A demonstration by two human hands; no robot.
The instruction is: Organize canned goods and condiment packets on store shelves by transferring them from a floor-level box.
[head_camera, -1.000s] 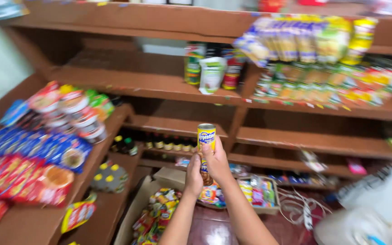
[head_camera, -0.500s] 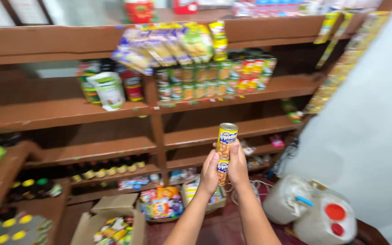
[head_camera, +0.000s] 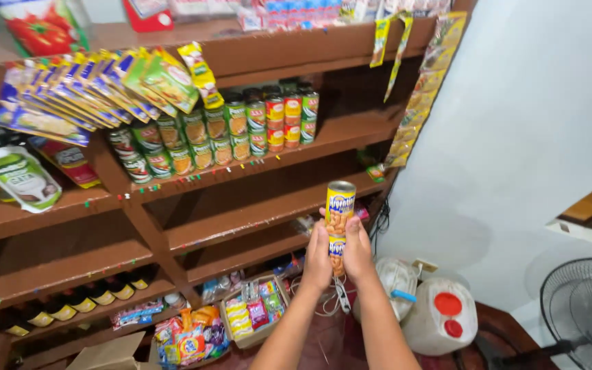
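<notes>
While looking down from head height: brown wooden shelving (head_camera: 241,226) across the left and middle, up against a plain white wall (head_camera: 529,137) on the right. Low at the far right, part of a black floor fan (head_camera: 584,308). On the floor by the wall, two white plastic jugs (head_camera: 440,318) with red caps. Pinned along an upper shelf edge, a fan of hanging sachets (head_camera: 90,96); just beside them, rows of small tins (head_camera: 241,130) stacked two high. Down below, an open cardboard box of snack packets (head_camera: 251,315).

In front of the lower shelves, near the middle of the view, held upright in mid-air: what looks like a stack of two yellow-and-blue tins (head_camera: 339,219), touching no shelf. Left hand (head_camera: 318,257) and right hand (head_camera: 358,250) pressed against opposite sides of the lower tin, each grip clamped on the stack, top tin standing free above the fingers.

Probably best handled with even pressure from both sides and the stack kept vertical, since only its own weight seems to seat the upper tin; any tilt could tip it off.
</notes>
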